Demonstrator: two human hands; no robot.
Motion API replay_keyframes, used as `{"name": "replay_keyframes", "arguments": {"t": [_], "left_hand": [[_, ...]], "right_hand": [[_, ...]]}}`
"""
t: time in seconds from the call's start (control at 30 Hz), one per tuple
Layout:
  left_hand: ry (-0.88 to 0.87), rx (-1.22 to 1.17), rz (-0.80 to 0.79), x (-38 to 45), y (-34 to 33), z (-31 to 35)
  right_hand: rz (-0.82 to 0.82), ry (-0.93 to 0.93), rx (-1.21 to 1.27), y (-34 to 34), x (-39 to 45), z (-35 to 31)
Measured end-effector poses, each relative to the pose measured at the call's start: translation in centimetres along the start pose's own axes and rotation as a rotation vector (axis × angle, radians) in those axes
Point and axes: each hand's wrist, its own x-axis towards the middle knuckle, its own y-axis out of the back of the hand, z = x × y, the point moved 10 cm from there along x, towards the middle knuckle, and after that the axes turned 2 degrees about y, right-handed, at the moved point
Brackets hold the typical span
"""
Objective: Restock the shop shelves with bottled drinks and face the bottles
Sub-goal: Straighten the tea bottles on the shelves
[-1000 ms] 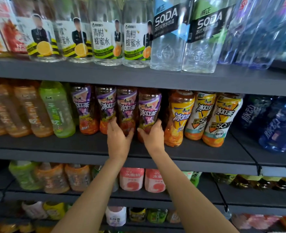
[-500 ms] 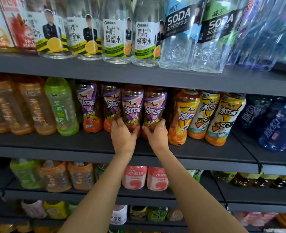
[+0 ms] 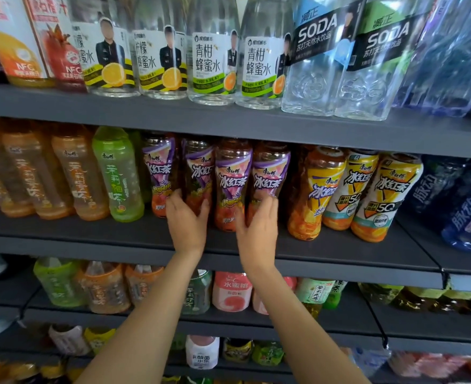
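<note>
- Orange tea bottles (image 3: 71, 176) stand far left on the middle shelf (image 3: 96, 231), and a green tea bottle (image 3: 118, 176) stands just beside them.
- Next come four iced tea bottles with purple labels, all standing up in a row.
- The first purple bottle (image 3: 158, 173) is touched only by the thumb of the left hand (image 3: 187, 220).
- The left hand wraps its fingers round the low part of the second purple bottle (image 3: 198, 173).
- The third purple bottle (image 3: 233, 184) stands between the two hands and sits a bit closer to the shelf edge.
- The right hand (image 3: 258, 231) curls round the low part of the fourth purple bottle (image 3: 269, 173).
- Yellow iced tea bottles (image 3: 348, 189) come after, then dark blue bottles (image 3: 467, 212) far right.
- I think these full plastic bottles are a bit heavy, smooth and slippery. They can tip and knock the ones beside them.
- Holding them low, near the fat bottom, looks best for sliding and turning the label to the front.
</note>
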Motion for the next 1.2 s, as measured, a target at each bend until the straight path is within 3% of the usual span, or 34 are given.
{"name": "replay_keyframes", "arguments": {"t": [0.13,0.23,0.8,0.93,1.03,1.2], "left_hand": [[-0.013,0.05,-0.033,1.3,-1.4,0.6],[0.002,0.111,0.003,1.7,-1.6,0.7],[-0.092,0.107,-0.139,1.0,0.4,0.5],[-0.171,0.04,-0.066,1.0,2.4,0.0],[-0.127,-0.004,0.089,1.4,5.1,-1.6],[0.011,0.066,-0.05,3.4,3.0,-3.8]], "right_hand": [[-0.231,-0.103,-0.152,-3.8,-0.2,0.4],[-0.289,-0.199,-0.23,-4.9,-0.1,0.9],[-0.148,-0.347,-0.104,-5.0,-0.5,1.3],[0.053,-0.132,-0.007,-3.3,-1.0,-1.9],[-0.089,0.008,-0.01,-5.6,-1.4,-4.1],[-0.353,-0.119,-0.175,-9.9,-1.3,-3.6]]}}
